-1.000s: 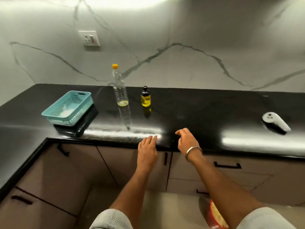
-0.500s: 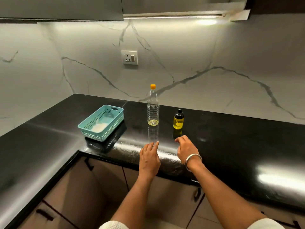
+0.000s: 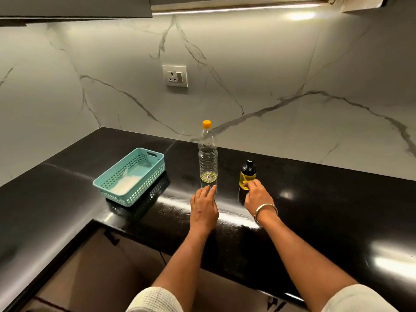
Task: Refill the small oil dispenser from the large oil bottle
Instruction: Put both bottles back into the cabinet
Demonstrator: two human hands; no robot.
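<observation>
A tall clear oil bottle (image 3: 208,158) with an orange cap stands upright on the black counter (image 3: 326,199), with only a little yellow oil at its bottom. To its right stands the small oil dispenser (image 3: 247,174), yellow with a black top. My left hand (image 3: 203,207) hovers flat just in front of the bottle, fingers together, holding nothing. My right hand (image 3: 257,197), with a metal bangle on the wrist, has its fingertips at the dispenser's lower side; it does not wrap around the dispenser.
A teal plastic basket (image 3: 155,158) with something white inside sits left of the bottle. A wall socket (image 3: 175,75) is on the marble backsplash above. Cabinet doors with dark handles lie below the counter's front edge.
Both hands moved forward from the counter's front edge toward the bottle and dispenser. The right hand's fingers now reach the dispenser. The camera view came closer and tilted up.
</observation>
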